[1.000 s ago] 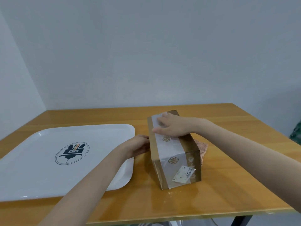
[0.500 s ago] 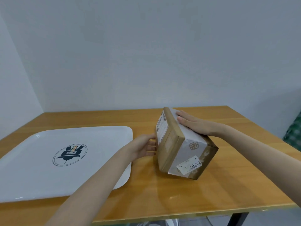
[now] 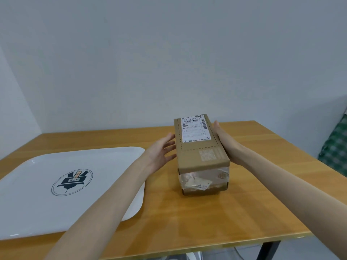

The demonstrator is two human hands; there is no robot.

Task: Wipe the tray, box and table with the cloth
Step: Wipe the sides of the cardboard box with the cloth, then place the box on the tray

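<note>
Flanking box (image 3: 199, 147) on table (image 3: 187, 218): right hand (image 3: 225, 141) flat against side, left hand (image 3: 161, 149) fingers spread wide.

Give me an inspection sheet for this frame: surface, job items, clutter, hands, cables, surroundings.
Surface: wooden table, glossy.
Job's things: white tray with a logo, left; cardboard box at centre, shipping label on top, taped near end. Cloth not seen.
Clutter: nothing seen.
Grippers: left hand open, fingers spread by the box's left side; contact unclear. Right hand flat on the box's right side.
Cables: possibly one below the table's front edge; unclear.
Surroundings: plain pale wall; green checked fabric at right edge.
</note>
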